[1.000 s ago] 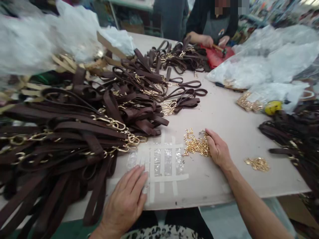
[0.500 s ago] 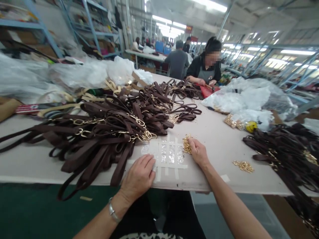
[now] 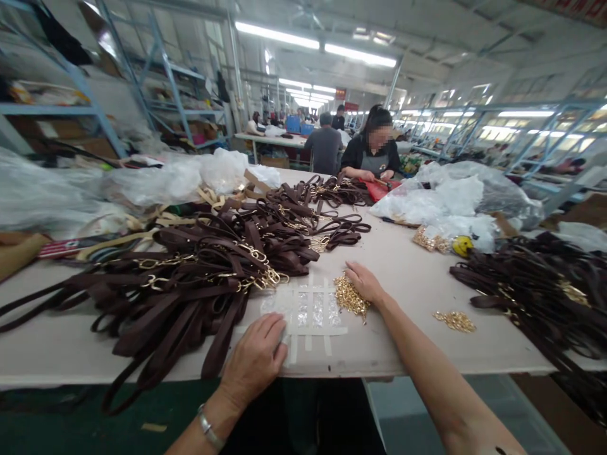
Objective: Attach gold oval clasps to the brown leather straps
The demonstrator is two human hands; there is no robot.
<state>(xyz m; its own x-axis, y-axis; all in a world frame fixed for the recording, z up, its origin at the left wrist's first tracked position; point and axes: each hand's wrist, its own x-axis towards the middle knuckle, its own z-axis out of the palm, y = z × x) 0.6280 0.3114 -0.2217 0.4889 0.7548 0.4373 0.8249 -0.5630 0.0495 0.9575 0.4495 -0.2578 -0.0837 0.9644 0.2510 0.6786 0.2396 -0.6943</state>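
Observation:
My left hand [image 3: 258,351] rests palm down at the lower left corner of a taped clear sheet [image 3: 317,309], its fingers lying flat and slightly bent. At the right side of that sheet, my right hand [image 3: 364,282] lies with extended fingers on the upper edge of a pile of small gold metal pieces [image 3: 349,296]. Whatever is under its palm is hidden. Dark brown straps [image 3: 190,284] with gold clasps [image 3: 271,275] are heaped to the left of and beyond the sheet.
A smaller gold pile [image 3: 454,321] and more brown straps [image 3: 531,284] lie on the right. Plastic bags [image 3: 441,196] sit behind them, near a yellow round object [image 3: 462,245]. Across the table [image 3: 408,272], a person [image 3: 374,148] handles red material.
The head view has shifted, so the table appears lower. My right hand has opened from closed fingers, and more of the gold pile shows. My left hand stays by the sheet.

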